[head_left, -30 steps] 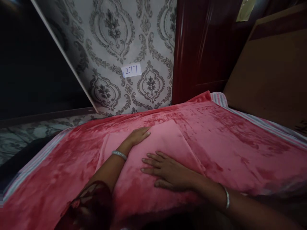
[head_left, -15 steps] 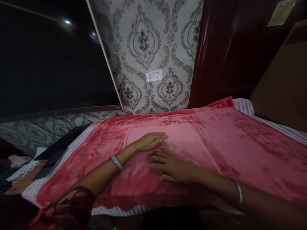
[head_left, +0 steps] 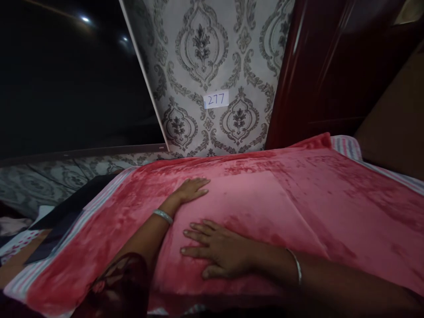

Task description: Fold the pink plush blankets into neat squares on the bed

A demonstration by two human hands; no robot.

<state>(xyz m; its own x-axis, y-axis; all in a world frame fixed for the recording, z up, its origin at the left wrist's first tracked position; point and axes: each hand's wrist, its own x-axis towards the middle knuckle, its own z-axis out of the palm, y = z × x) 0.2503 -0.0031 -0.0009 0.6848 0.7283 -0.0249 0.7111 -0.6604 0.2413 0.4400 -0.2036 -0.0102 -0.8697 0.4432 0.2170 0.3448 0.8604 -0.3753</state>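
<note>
A pink, plush folded cloth (head_left: pixel 255 198) lies flat on a larger red-pink fleece blanket (head_left: pixel 357 194) with a striped edge. My left hand (head_left: pixel 192 190) rests open on the folded cloth's far left corner, a bangle at its wrist. Nearer to me, my right hand (head_left: pixel 218 249) lies palm down on the same cloth with its fingers spread to the left. Neither hand grips anything. The near edge of the cloth is dim and partly hidden by my arms.
A large dark screen (head_left: pixel 73 79) stands at the back left, before patterned wallpaper (head_left: pixel 202 44). A paper label (head_left: pixel 216 99) reading 277 is stuck there. At the right are a dark red door panel (head_left: pixel 324 79) and a brown board (head_left: pixel 394 110). Dark folders (head_left: pixel 56 238) lie at left.
Both hands have slid left across the folded cloth, and the right one has also come nearer to me. The fingers of my right hand are spread wider. The view has shifted slightly.
</note>
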